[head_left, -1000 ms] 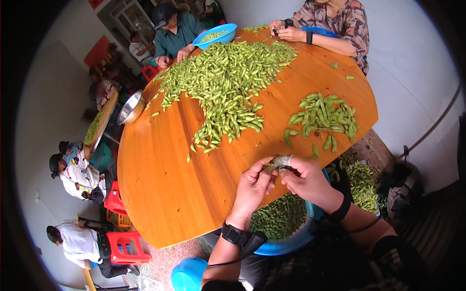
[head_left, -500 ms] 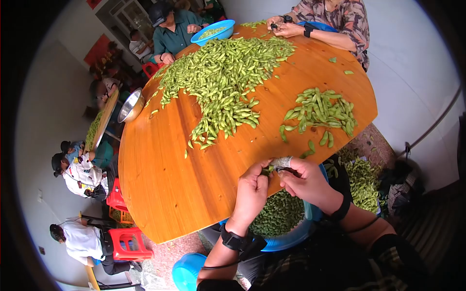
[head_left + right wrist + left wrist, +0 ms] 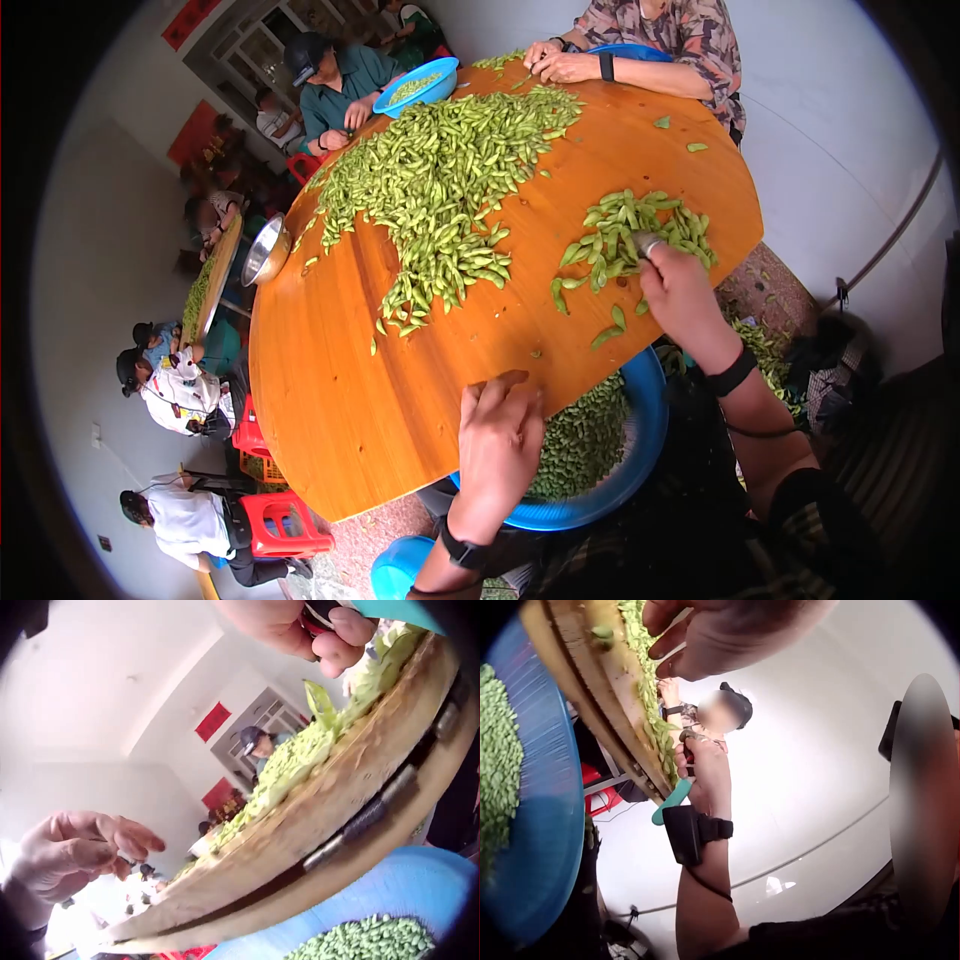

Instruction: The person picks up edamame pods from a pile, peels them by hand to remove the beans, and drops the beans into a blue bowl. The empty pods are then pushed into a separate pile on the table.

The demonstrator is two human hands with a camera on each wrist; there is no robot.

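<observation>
My right hand (image 3: 685, 300) reaches to the near edge of a small pile of green soybean pods (image 3: 600, 250) on the wooden table (image 3: 340, 400). A silver-grey covering (image 3: 648, 241) sits at its fingertip. Its fingers curl round a tool with a teal handle (image 3: 673, 802) and a red-and-black part (image 3: 319, 621); the working end is hidden. Near the table's front edge, my left hand (image 3: 497, 435) hangs with loosely bent fingers and nothing in them. Below the edge is a blue basin (image 3: 655, 400) of shelled green beans (image 3: 575, 445).
A large heap of pods (image 3: 430, 180) covers the table's far middle. Two people sit across, by a blue bowl (image 3: 440, 90). A metal bowl (image 3: 266, 250) stands at the left edge. More pods (image 3: 765, 350) lie on the floor at right; red stools (image 3: 285, 522) stand left.
My hands were together over the basin, working at a pod. Now they are apart: the right has moved up and right to the small pile, and the left is empty near the table edge.
</observation>
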